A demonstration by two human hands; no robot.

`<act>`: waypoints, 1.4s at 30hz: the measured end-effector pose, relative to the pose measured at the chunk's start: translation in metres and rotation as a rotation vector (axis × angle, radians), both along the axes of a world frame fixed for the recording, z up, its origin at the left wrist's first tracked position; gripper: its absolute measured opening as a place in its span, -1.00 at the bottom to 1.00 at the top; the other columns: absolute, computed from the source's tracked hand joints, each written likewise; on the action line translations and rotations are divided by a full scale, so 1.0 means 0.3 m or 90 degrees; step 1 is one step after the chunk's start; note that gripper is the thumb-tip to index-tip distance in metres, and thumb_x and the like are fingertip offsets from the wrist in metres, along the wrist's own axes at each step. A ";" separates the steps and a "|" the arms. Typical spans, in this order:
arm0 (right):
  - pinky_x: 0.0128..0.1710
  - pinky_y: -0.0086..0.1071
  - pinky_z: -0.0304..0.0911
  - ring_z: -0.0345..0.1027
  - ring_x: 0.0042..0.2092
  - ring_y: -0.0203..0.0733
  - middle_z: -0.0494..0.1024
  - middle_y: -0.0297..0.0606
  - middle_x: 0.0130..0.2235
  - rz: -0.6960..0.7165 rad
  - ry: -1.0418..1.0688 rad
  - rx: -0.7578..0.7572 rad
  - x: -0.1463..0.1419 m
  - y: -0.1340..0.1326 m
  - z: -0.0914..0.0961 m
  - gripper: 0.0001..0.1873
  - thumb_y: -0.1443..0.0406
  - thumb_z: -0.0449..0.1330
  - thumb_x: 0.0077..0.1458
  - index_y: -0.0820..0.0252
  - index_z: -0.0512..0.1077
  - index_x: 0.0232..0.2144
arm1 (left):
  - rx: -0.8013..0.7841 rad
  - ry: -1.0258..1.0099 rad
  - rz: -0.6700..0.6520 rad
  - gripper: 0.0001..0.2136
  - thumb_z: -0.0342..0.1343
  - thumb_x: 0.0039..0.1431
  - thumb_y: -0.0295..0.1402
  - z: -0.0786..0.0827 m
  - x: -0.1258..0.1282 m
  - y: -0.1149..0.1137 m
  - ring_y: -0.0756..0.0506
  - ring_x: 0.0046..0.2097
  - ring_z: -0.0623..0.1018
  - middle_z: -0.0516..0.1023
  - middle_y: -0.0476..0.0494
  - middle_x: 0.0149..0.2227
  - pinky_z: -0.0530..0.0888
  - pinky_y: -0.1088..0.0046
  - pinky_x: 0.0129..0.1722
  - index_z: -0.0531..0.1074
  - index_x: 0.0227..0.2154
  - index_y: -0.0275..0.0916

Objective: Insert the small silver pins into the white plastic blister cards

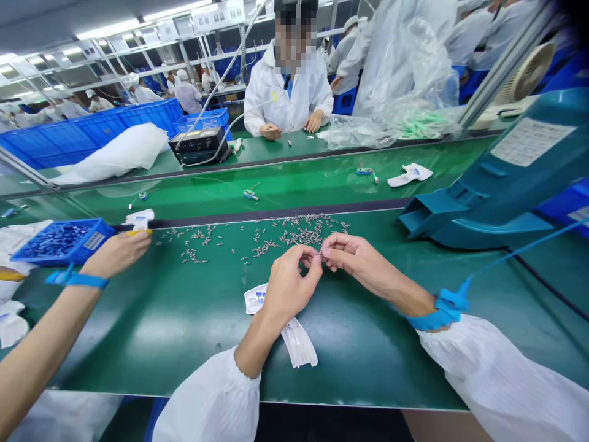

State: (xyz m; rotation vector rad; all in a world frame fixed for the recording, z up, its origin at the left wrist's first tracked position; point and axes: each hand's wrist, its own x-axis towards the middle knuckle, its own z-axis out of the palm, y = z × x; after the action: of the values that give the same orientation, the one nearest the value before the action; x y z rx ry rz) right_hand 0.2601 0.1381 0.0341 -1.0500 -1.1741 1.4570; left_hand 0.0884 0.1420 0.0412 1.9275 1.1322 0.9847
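Observation:
My left hand [294, 282] and my right hand [356, 256] meet above the green bench, fingertips pinched together. Between them is a tiny dark metallic piece [321, 252], mostly hidden by the fingers; it resembles the small metal parts [304, 235] scattered just beyond my hands. Under my left wrist lies a white curved plastic shell [300, 345], its broad end showing blue markings. My left forearm covers the shell's middle. A blue wrist strap [435, 316] is on my right wrist.
At left, a co-worker's hand [120, 250] holds a white shell [140, 219] beside a blue bin [99, 236] of small blue parts. A teal machine [497, 178] stands at right. Beyond the dark rail, a green strip [304, 178] carries loose pieces; another person [289, 92] sits opposite.

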 end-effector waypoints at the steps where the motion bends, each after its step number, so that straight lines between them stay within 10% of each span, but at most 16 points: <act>1: -0.39 -0.38 0.18 0.25 -0.40 -0.31 0.42 -0.38 -0.44 0.003 0.001 0.000 0.002 -0.001 0.003 -0.74 0.12 0.40 -0.03 0.15 0.47 -0.43 | -0.008 -0.006 0.001 -0.93 0.06 0.26 -0.40 0.000 0.000 0.000 -0.02 -0.31 0.50 0.56 -0.01 -0.32 0.36 0.48 -0.33 0.43 -0.31 -0.19; 11: -0.23 -0.27 0.36 0.42 -0.29 -0.17 0.51 -0.30 -0.36 -0.016 -0.151 0.170 -0.010 -0.013 -0.011 -0.79 0.09 0.24 0.17 0.09 0.44 -0.35 | -0.138 -0.101 -0.075 -0.73 -0.20 0.41 -0.18 -0.018 0.003 -0.011 -0.06 -0.29 0.46 0.43 -0.03 -0.39 0.37 0.39 -0.23 0.28 -0.35 -0.16; 24: -0.19 -0.21 0.36 0.44 -0.24 -0.13 0.60 -0.24 -0.27 -0.172 -0.520 0.664 -0.009 -0.029 -0.021 -0.85 0.41 0.14 0.21 0.06 0.46 -0.24 | -0.447 -0.323 -0.166 -0.66 0.02 0.19 -0.03 0.000 0.013 0.009 -0.01 -0.43 0.42 0.15 0.09 -0.54 0.42 0.45 -0.37 0.16 -0.48 -0.17; 34: -0.29 -0.27 0.33 0.40 -0.33 -0.16 0.52 -0.28 -0.36 -0.233 -0.481 0.446 -0.025 -0.030 -0.012 -0.92 0.27 0.14 0.25 0.05 0.38 -0.33 | -0.240 -0.252 -0.035 -0.75 0.19 0.17 -0.19 -0.022 0.022 0.009 -0.05 -0.26 0.56 0.55 -0.09 -0.29 0.45 0.48 -0.31 0.42 -0.18 -0.22; 42: -0.29 -0.27 0.32 0.39 -0.33 -0.16 0.52 -0.27 -0.36 -0.196 -0.511 0.497 -0.022 -0.027 -0.013 -0.91 0.31 0.11 0.26 0.07 0.39 -0.33 | -0.029 -0.051 0.015 -0.85 0.05 0.32 -0.25 -0.022 0.000 -0.006 -0.10 -0.20 0.51 0.55 -0.09 -0.24 0.39 0.36 -0.14 0.46 -0.22 -0.16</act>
State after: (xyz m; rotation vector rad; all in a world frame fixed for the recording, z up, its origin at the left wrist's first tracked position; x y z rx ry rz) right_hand 0.2534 0.1302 0.0301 -1.1787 -1.8214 0.2187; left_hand 0.0883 0.1401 0.0345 1.8261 1.1244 1.0318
